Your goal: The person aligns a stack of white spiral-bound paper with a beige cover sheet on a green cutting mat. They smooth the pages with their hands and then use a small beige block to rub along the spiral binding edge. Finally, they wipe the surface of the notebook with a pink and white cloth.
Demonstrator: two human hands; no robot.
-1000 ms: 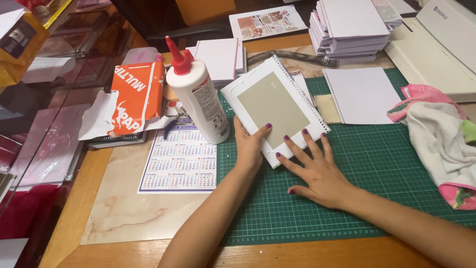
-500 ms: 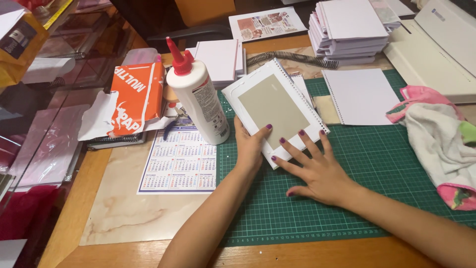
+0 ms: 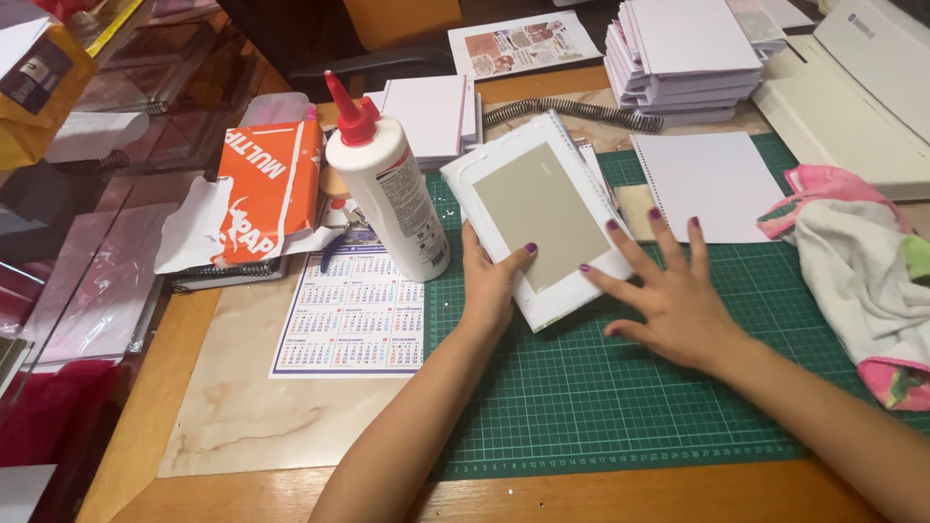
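A white notebook cover with a grey board panel (image 3: 541,218) lies tilted on the green cutting mat (image 3: 620,397). My left hand (image 3: 492,281) grips its near left edge, thumb on top of the white border. My right hand (image 3: 668,291) rests flat with fingers spread, its fingertips on the cover's right edge and on the mat. A white glue bottle with a red nozzle (image 3: 386,184) stands upright just left of the cover.
A printed calendar sheet (image 3: 354,315) lies left of the mat. An orange paper pack (image 3: 266,194) sits further left. Stacks of white notebooks (image 3: 683,58) and a binding machine (image 3: 862,87) stand at the back. A pink and white cloth (image 3: 857,271) lies at right.
My right hand has slid up and to the right along the cover's edge. The left hand keeps its grip and the cover has barely shifted.
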